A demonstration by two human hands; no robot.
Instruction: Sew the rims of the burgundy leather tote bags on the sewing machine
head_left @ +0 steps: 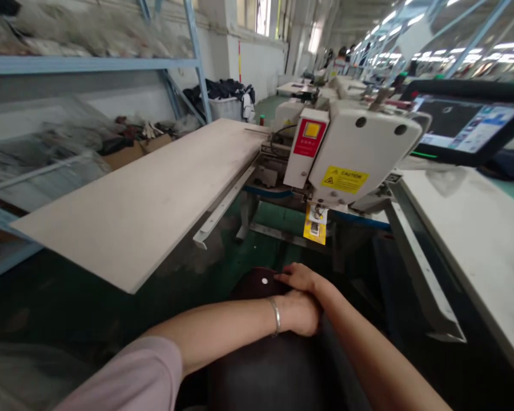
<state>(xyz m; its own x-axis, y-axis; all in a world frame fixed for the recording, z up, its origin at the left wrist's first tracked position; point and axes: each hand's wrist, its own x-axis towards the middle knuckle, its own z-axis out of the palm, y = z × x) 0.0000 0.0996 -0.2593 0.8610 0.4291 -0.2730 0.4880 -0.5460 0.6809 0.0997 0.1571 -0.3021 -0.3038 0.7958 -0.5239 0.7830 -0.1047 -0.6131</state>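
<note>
In the head view both my hands rest together on my dark-clothed lap, below the front of a white sewing machine [362, 145]. My left hand [303, 313], with a silver bracelet [275, 315] at the wrist, lies under my right one; its fingers are hidden. Crossing over it, my right hand [300, 277] lies with its fingers loosely extended to the left, and no object shows in it. Just left of those fingertips, a small white spot [264, 281] marks the dark cloth over my knee. Both hands are apart from the machine.
A pale table panel [167, 194] reaches toward me on the left, another white tabletop [475, 228] on the right. Metal rails [426, 271] jut out beside the machine. A lit monitor [466, 123] stands right; blue shelving [94, 64] holds bagged goods.
</note>
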